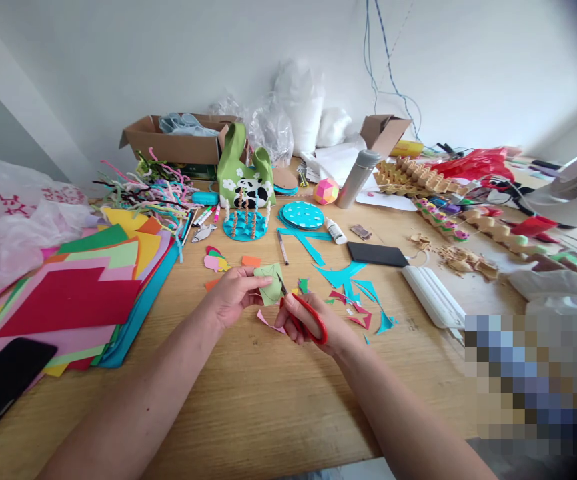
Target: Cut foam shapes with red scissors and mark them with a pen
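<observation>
Head view shows scissors (315, 316), paper (267, 289), red-lettered bag (23, 217).

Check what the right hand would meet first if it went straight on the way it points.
Most likely the light green paper in the left hand; the scissors in the right hand overlap its edge in view, though contact is unclear.

Green panda bag (232, 163) beyond left hand (235, 295), open cardboard box (171, 148) farther behind it, pink-yellow ball (325, 191) and grey bottle (355, 181) well beyond right hand (333, 325), white oblong device (433, 297) right of it, black phone (11, 373) far left of left hand.
</observation>
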Tool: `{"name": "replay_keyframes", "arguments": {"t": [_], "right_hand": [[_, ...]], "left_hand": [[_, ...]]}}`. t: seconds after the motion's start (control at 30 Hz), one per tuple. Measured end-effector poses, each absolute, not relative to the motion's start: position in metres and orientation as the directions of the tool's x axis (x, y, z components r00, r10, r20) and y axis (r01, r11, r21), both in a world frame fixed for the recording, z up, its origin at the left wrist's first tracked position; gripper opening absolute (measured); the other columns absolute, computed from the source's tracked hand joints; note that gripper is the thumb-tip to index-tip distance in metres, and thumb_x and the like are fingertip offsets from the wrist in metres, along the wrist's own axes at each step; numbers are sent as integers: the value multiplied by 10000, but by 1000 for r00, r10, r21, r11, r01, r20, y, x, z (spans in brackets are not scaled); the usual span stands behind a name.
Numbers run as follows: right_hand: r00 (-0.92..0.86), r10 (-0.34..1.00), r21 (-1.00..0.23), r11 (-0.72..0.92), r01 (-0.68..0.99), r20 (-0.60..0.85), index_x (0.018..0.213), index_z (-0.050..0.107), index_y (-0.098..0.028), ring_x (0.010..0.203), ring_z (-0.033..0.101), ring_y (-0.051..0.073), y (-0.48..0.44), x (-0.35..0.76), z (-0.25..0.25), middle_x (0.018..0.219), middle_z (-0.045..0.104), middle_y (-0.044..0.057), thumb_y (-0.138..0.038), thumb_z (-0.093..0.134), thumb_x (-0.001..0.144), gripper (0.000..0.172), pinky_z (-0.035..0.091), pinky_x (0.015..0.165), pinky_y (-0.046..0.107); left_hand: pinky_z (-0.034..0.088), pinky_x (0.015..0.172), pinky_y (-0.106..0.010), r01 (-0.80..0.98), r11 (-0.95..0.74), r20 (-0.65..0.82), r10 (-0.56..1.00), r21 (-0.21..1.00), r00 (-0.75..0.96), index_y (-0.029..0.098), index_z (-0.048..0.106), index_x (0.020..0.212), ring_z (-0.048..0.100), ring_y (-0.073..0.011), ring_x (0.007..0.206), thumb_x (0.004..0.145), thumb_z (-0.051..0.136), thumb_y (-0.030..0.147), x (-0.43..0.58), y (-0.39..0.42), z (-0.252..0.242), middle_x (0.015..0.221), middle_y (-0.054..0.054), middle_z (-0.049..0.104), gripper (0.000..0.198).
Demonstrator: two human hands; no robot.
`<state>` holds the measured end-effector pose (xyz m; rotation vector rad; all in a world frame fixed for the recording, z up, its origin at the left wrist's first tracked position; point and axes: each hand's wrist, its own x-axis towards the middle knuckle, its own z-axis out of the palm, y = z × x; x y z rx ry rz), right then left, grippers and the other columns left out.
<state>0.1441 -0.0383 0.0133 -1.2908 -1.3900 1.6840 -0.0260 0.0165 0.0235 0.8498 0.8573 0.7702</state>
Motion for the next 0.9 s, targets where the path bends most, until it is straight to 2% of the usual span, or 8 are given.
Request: {"name": "replay_keyframes", "arguments": {"t": [0.37, 0.57, 0.73, 0.9], "right_hand": [[-384, 876, -956, -280, 88, -292, 633, 607, -121, 357, 427, 67, -39, 145, 14, 440, 506, -7, -809, 489, 705, 703, 305, 381, 195], [-385, 874, -955, -272, 116, -296, 643, 614, -122, 360, 439, 68, -38, 145, 12, 442, 508, -12, -785, 504, 718, 675, 319, 386, 193], [-382, 871, -951, -275, 141, -309, 638, 607, -126, 356, 442, 69, -38, 144, 12, 439, 516, -12, -713, 580, 720, 593, 297, 372, 187], [-415, 867, -961, -247, 121, -275, 641, 616, -120, 370, 450, 71, -39, 144, 13, 449, 524, -6, -707, 576, 728, 594, 318, 386, 187]], "left_hand": [[501, 671, -245, -251, 501, -337, 803, 828, 492, 94, 705, 717, 619, -124, 624, 525, 864, 221, -30, 18, 27, 688, -52, 686, 280], [498, 650, -252, -207, 430, -311, 845, 879, 434, 95, 704, 721, 626, -138, 645, 513, 870, 304, -29, 17, 28, 688, -52, 688, 337], [459, 580, -248, -83, 352, -284, 855, 932, 433, 85, 706, 708, 594, -133, 594, 527, 844, 383, -32, 16, 30, 663, -68, 684, 374], [453, 578, -263, -16, 340, -299, 848, 940, 438, 90, 709, 732, 592, -135, 585, 526, 833, 391, -35, 19, 27, 688, -73, 686, 385]]}}
